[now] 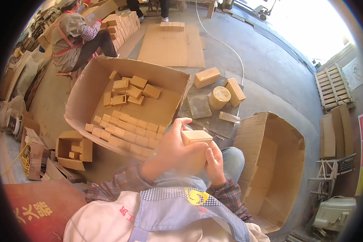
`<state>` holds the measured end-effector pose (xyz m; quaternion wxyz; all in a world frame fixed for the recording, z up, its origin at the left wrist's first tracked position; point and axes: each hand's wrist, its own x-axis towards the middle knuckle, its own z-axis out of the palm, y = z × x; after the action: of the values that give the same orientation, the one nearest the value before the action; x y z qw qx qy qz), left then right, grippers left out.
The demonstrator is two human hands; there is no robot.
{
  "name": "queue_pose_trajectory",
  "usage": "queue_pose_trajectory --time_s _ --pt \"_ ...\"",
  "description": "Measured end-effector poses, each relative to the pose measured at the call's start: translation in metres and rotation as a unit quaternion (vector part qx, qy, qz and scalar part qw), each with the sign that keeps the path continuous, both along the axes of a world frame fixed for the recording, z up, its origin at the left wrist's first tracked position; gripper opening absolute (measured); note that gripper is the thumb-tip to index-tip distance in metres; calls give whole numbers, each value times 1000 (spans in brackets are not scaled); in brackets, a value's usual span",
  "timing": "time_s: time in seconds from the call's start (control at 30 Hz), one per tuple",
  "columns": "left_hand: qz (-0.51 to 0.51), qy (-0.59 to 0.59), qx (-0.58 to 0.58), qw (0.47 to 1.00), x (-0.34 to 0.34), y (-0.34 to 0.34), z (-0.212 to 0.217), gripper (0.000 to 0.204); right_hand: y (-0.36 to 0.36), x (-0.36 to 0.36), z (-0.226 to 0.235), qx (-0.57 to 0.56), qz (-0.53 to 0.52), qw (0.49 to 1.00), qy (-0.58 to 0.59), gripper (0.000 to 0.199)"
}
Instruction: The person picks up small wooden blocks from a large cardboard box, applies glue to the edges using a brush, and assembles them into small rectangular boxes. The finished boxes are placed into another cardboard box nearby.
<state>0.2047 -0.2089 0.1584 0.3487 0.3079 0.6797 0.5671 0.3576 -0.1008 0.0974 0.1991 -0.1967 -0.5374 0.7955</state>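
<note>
My left hand (171,151) wraps around a light wooden block (196,137) held in front of my chest. My right hand (214,163) grips the same block from its lower right side. Just beyond my hands lies a big open cardboard box (86,92) with rows of several similar wooden blocks (127,133) laid flat and a loose heap of more blocks (129,90) at its far end.
A dark board (201,107) past the box carries a round wooden disc stack (220,97) and two blocks. An empty cardboard box (270,161) stands at my right. A small box of blocks (73,149) sits at left. Another person (74,38) sits working at far left.
</note>
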Motion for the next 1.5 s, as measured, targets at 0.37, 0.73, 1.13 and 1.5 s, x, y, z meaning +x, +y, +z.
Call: queue_pose_trajectory --time_s 0.37,0.73,1.13,1.5 --pt "-76 -70 38 994 30 -9 -8 88 -18 4 13 -320 -49 945 53 73" --pt "-23 -178 79 980 35 -13 -5 75 -41 -2 1 -407 -68 910 29 60" --pt "59 -221 53 972 44 -16 -46 47 -61 -1 -48 61 -90 990 -94 48" --pt "54 -212 36 975 34 -13 -53 43 -52 -3 -59 -42 -111 986 -118 36"
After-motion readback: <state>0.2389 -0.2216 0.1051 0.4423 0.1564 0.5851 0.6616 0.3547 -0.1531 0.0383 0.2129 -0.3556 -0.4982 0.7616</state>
